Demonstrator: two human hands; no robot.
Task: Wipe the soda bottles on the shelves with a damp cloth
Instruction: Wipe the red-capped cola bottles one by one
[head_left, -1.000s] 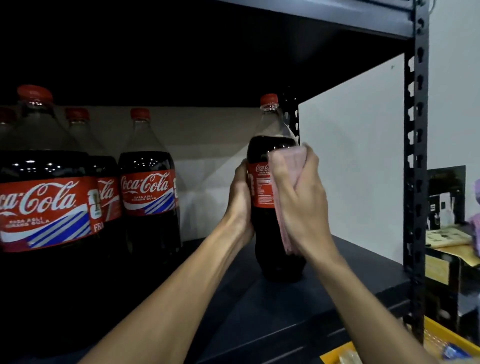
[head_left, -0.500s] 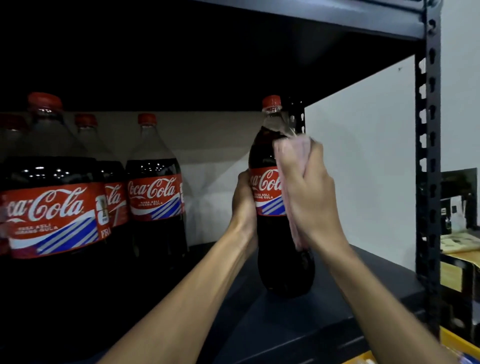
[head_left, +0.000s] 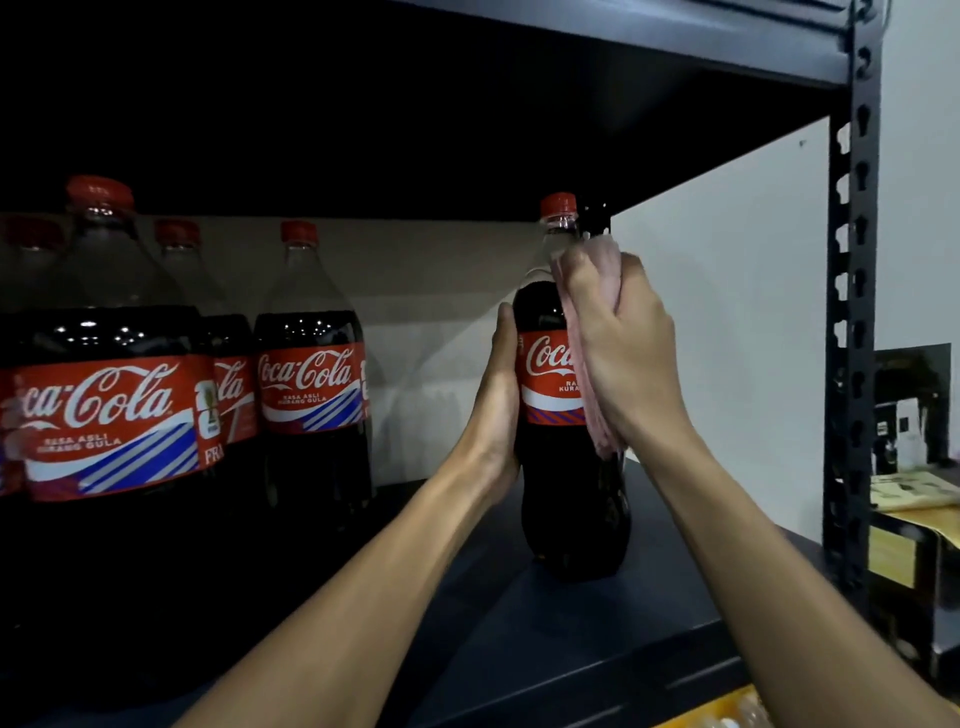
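A large cola bottle (head_left: 548, 379) with a red cap and red label stands upright on the dark shelf (head_left: 597, 639), right of centre. My left hand (head_left: 498, 395) grips its left side at label height. My right hand (head_left: 621, 343) holds a pink cloth (head_left: 597, 426) against the bottle's right shoulder, near the neck; the cloth hangs down over the label. Several more cola bottles (head_left: 311, 384) stand in a group at the left, the nearest one (head_left: 104, 405) large in the foreground.
The shelf above (head_left: 675, 36) hangs close over the bottle caps. A perforated metal upright (head_left: 852, 312) frames the right side, with a pale wall behind. Beyond it stand papers and boxes (head_left: 914, 499). Something yellow (head_left: 727, 712) lies below the shelf edge.
My right hand has slid the cloth upward from the label to the bottle's shoulder. The left hand kept its grip on the bottle's side.
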